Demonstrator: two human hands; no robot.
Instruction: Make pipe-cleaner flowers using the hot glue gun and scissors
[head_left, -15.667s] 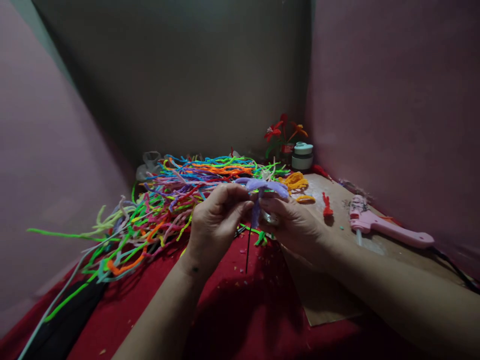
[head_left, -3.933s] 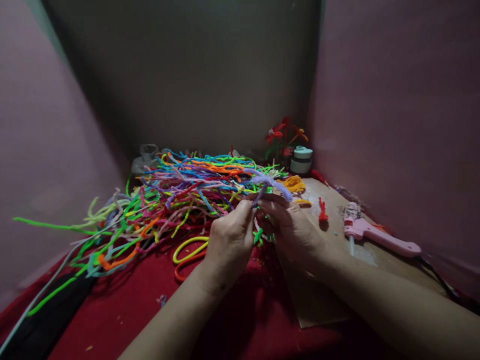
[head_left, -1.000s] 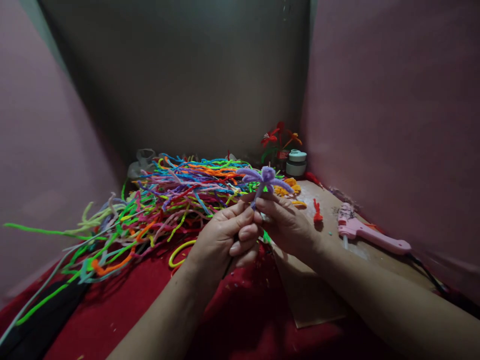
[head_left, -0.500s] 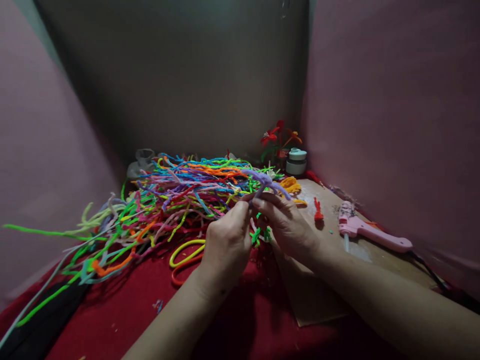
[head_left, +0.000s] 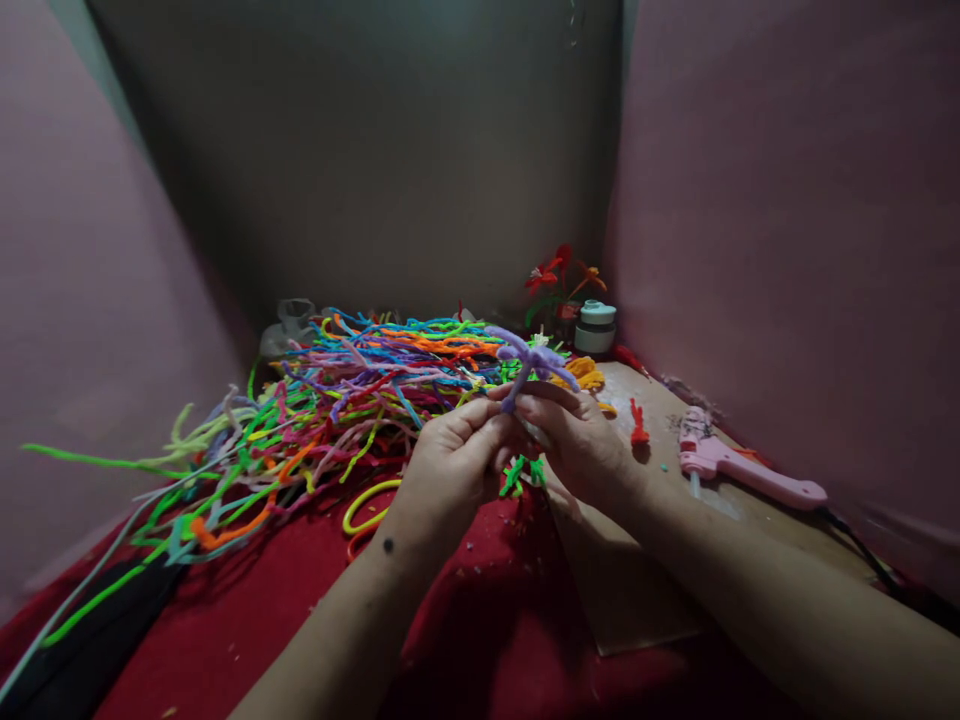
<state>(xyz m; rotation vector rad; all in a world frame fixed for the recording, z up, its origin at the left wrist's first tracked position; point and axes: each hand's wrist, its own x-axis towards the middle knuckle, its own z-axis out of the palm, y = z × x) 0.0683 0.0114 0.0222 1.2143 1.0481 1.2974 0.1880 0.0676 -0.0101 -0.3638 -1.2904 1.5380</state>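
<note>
A purple pipe-cleaner flower (head_left: 531,358) with spread petals stands up between my hands at the middle of the head view. My left hand (head_left: 461,450) is closed, its thumb and fingers pinching near the base of the flower. Close beside it, my right hand (head_left: 581,435) pinches the same flower from the other side. The fingertips nearly meet, and the flower's lower end is hidden among them. Below the hands, a green pipe-cleaner piece (head_left: 523,475) lies on the red cloth (head_left: 480,580).
Many coloured pipe cleaners (head_left: 405,360) are heaped at the left and back. A pink glue gun (head_left: 750,474) rests on a board (head_left: 645,395) at the right, near a small red piece (head_left: 638,425). Behind stand a lidded jar (head_left: 596,326) and red flowers (head_left: 559,265).
The purple flower has turned more upright, so its petals show more fully. My left hand has rotated and its fingers have shifted at the flower's base; the right hand stays close.
</note>
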